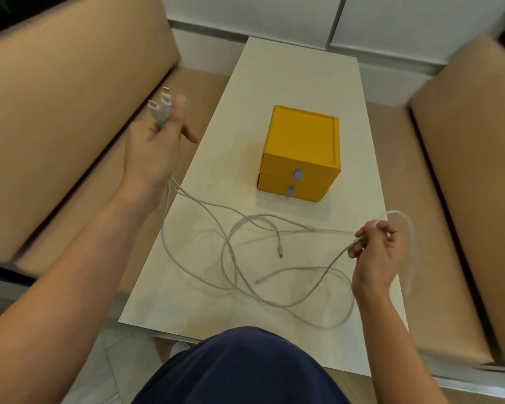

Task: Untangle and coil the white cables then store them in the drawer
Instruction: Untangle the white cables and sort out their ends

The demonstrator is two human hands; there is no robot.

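Note:
Several white cables (233, 258) lie in loose, crossing loops on the near half of the cream table (289, 83). My left hand (155, 147), raised over the table's left edge, grips the plug ends of the cables, which stick up past my thumb. My right hand (376, 252), at the table's right edge, pinches another stretch of cable; a blurred loop arcs over and behind it. Two free connector ends lie on the table between my hands. A yellow two-drawer box (301, 153) with blue pulls stands mid-table, both drawers closed.
Tan cushioned benches flank the table on the left (56, 126) and right (464, 185). A white wall panel (274, 18) runs behind the far end. My dark blue clothing (239, 368) fills the bottom centre.

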